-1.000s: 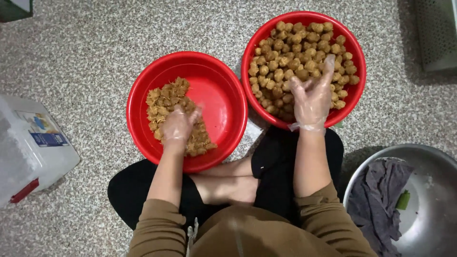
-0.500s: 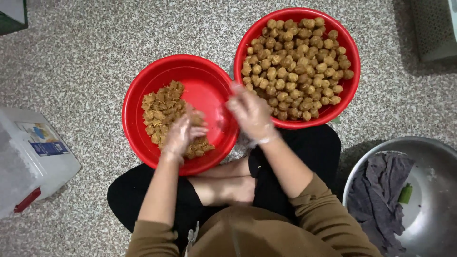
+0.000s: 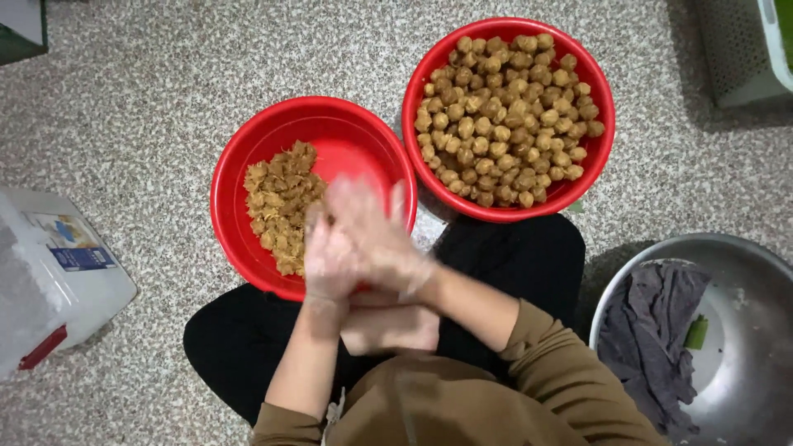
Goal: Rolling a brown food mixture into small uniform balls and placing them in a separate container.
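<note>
Right, both hands pressed together over the near edge of the left red basin [image 3: 248, 140], palm to palm, left hand [image 3: 330, 256] under or beside right hand [image 3: 376, 239]. Motion-blurred; thin clear gloves on both. Can't tell what sits between the palms, likely a lump of the brown mix, but it's hidden.

Brown mix [image 3: 281, 206] is a ragged, fibrous, crumbly heap on the left side of that basin, floor of the basin bare on the right. Rolled balls [image 3: 504, 116] fill the right red basin [image 3: 595, 165] nearly to the rim: small, roundish, tan, rough-surfaced.

Risks as I judge them:
- Ball pile is heaped high; another one dropped on top could roll off onto the speckled floor [image 3: 149, 99].
- Mix looks loose, so a weakly pressed ball may crumble.
- Gloves are slack and may snag or slip.

Steel bowl [image 3: 743, 264] at right holds a grey cloth [image 3: 652, 330]. White plastic box [image 3: 58, 272] at left.
</note>
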